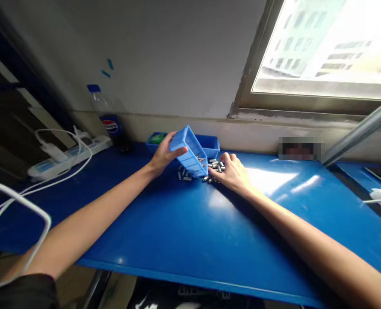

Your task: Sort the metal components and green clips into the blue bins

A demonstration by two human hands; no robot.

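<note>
White cable [36,209]; arms [110,207] [293,225] outstretched, hands [163,155] [234,173] flanking tilted bin [189,163].

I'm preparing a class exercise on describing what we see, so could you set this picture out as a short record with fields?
Left grip: holds a blue bin, tilted
Bin contents: small coppery bits
Right grip: at the metal pieces; whether it pinches any is unclear
Behind bin: another blue bin, partly hidden
Surface: blue table
Left side: bottle, power strip
Upper right: window
</note>
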